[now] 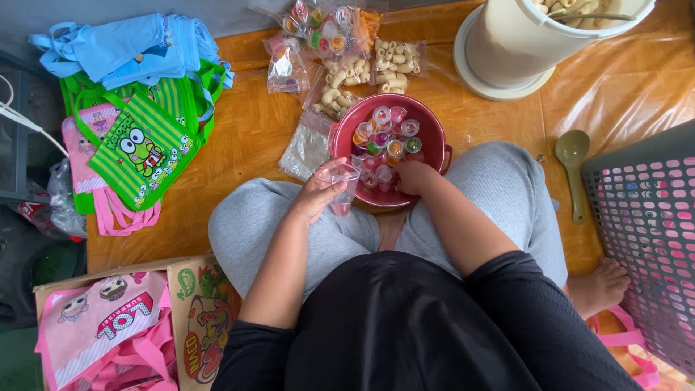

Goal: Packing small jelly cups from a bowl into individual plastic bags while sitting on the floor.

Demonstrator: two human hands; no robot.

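A glossy orange-brown wooden floor (246, 137) fills the scene, partly covered far right of the hands by a sheet of clear crinkled plastic (630, 80) that catches soft, even daylight. Beyond the hands, at the top edge, runs a strip of grey wall (43, 18). Far to the left, a dark metal furniture frame (18, 130) stands beside the floorboards, with a thin white cable (25, 119) crossing it. Far right, near the plastic sheet, rises the grey perforated side of a plastic crate (644, 239).
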